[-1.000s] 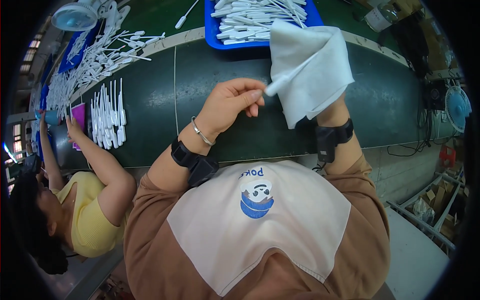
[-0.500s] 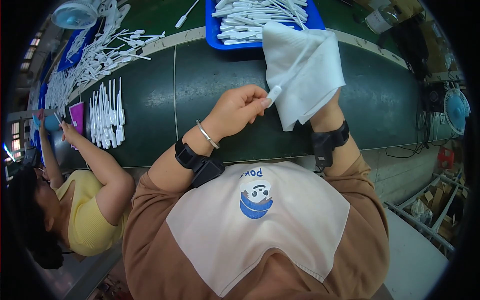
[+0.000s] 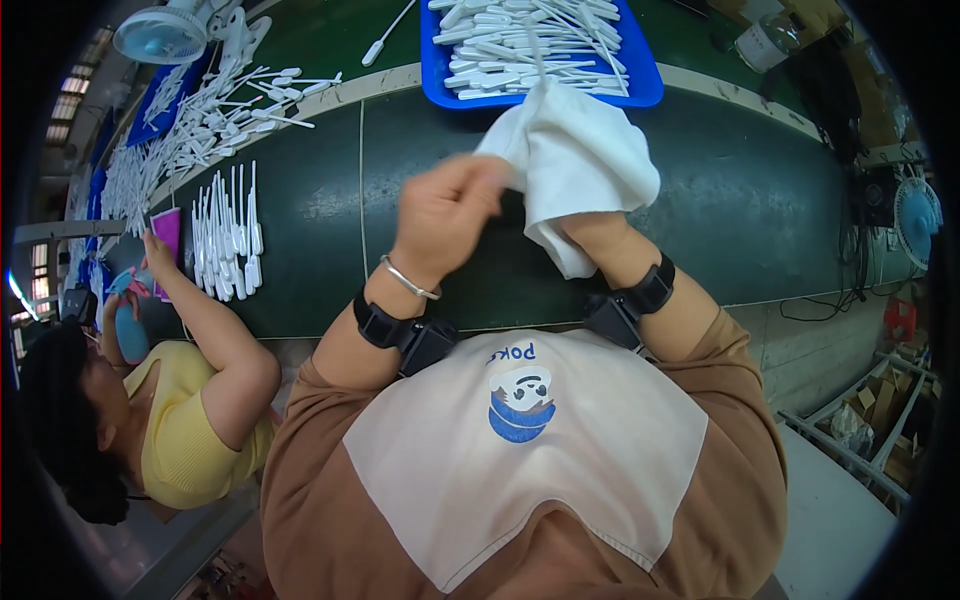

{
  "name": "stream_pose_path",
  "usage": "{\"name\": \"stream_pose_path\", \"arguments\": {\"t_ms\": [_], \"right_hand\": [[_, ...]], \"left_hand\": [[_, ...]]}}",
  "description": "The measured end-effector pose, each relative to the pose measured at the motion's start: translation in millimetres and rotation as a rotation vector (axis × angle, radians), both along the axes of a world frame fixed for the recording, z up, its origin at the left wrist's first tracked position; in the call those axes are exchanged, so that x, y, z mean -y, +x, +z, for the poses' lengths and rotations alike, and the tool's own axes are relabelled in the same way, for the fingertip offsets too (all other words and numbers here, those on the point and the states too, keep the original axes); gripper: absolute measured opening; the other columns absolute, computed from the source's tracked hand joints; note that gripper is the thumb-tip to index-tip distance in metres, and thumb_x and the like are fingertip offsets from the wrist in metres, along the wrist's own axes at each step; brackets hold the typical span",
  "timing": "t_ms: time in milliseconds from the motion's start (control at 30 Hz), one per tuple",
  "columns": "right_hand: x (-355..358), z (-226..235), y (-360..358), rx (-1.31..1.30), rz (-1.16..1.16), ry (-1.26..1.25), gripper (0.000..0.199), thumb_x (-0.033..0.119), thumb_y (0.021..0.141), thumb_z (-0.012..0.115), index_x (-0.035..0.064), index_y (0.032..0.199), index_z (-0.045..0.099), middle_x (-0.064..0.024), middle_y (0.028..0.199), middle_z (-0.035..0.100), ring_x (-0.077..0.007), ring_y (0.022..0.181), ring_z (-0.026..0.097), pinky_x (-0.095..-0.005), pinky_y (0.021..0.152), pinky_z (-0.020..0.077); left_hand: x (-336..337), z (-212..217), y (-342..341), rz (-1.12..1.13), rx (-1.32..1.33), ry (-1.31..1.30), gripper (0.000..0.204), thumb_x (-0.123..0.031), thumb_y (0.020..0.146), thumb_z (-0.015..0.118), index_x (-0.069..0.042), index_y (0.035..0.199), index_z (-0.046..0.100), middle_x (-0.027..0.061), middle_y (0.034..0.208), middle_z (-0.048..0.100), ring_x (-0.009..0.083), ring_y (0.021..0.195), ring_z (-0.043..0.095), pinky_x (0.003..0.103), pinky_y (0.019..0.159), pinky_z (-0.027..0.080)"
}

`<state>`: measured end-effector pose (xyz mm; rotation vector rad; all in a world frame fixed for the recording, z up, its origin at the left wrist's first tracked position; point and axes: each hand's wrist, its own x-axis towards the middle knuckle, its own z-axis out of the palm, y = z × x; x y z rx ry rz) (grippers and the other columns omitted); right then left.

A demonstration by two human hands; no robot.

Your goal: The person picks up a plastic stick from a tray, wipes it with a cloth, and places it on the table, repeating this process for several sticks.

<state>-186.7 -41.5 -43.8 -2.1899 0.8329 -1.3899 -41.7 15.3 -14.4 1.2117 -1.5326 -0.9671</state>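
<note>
Two bare hands above the dark green surface, between its near edge and its far edge. Left hand: fingers curled in beside the cloth, motion-blurred; grip cannot be told, no stick made out in it. Right hand: fingers hidden beneath the cloth, which drapes over them, raised off the surface; grip cannot be told. At the cloth's far tip a thin pale stem shows against the tray; unclear whether it is held in the cloth or lies with the tray's contents.

Progress (judgement): part-way. A row of white sticks is laid out toward the left end of the surface, roughly parallel. At the far edge, many sticks fill the blue tray; beyond the row, a loose heap spreads at the far left. Which are finished and which remain: not determinable.

Writing: nearest, blue lettering on the shirt, upside down, above a printed cartoon face. On the sticks, none legible. Past the far right corner, a clear bottle bears a label, too small to read.
</note>
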Motion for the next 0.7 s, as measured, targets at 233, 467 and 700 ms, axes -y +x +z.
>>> {"name": "stream_pose_path", "arguments": {"t_ms": [233,467,700], "right_hand": [[-16,38,18,-0.506,0.014,-0.222,0.019,0.014,0.072,0.053,0.0072,0.089,0.054,-0.0117,0.081,0.052,-0.0296,0.075,0.05,-0.0375,0.063,0.0397],[-5,36,11,-0.234,0.005,-0.288,0.014,0.017,0.067,0.052,0.0089,0.079,0.055,-0.0111,0.071,0.052,-0.0299,0.067,0.05,-0.0377,0.056,0.0379],[-3,45,13,-0.489,0.084,-0.33,0.015,0.014,0.066,0.054,0.0109,0.081,0.058,-0.0084,0.068,0.053,-0.0263,0.061,0.051,-0.0363,0.055,0.0388]], "left_hand": [[4,0,11,0.174,-0.517,-0.011,0.016,-0.016,0.085,0.05,-0.001,0.089,0.055,0.0003,0.058,0.048,0.0041,0.048,0.038,0.016,0.044,0.029],[16,1,46,0.135,-0.846,-0.089,0.017,-0.017,0.087,0.047,-0.002,0.085,0.053,0.0002,0.059,0.047,0.0041,0.049,0.039,0.016,0.045,0.029],[4,2,10,0.179,-0.359,-0.047,0.015,-0.016,0.087,0.046,-0.002,0.084,0.053,0.0008,0.061,0.048,0.0051,0.049,0.04,0.016,0.045,0.031]]}}
